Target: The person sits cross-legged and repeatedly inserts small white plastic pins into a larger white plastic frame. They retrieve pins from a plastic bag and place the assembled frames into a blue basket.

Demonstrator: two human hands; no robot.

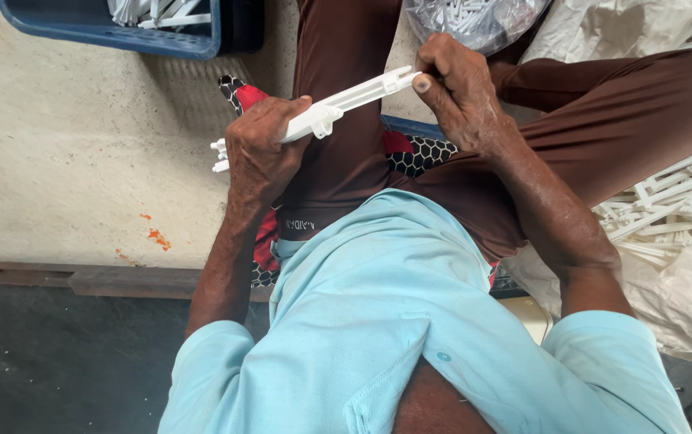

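I see my left hand (261, 149) clenched around the lower end of a long white plastic part (338, 104), its fingers wrapped over it; my right hand (458, 92) pinches the upper end, thumb and fingers closed on the tip; the part slants across my lap, above brown trousers (603, 112). A blue crate (121, 32) holding more white pieces sits on the concrete floor (65, 153) at upper left; a clear bag (474, 20) of white pieces lies just beyond my right hand; a loose pile of white strips (675, 201) rests to my right.
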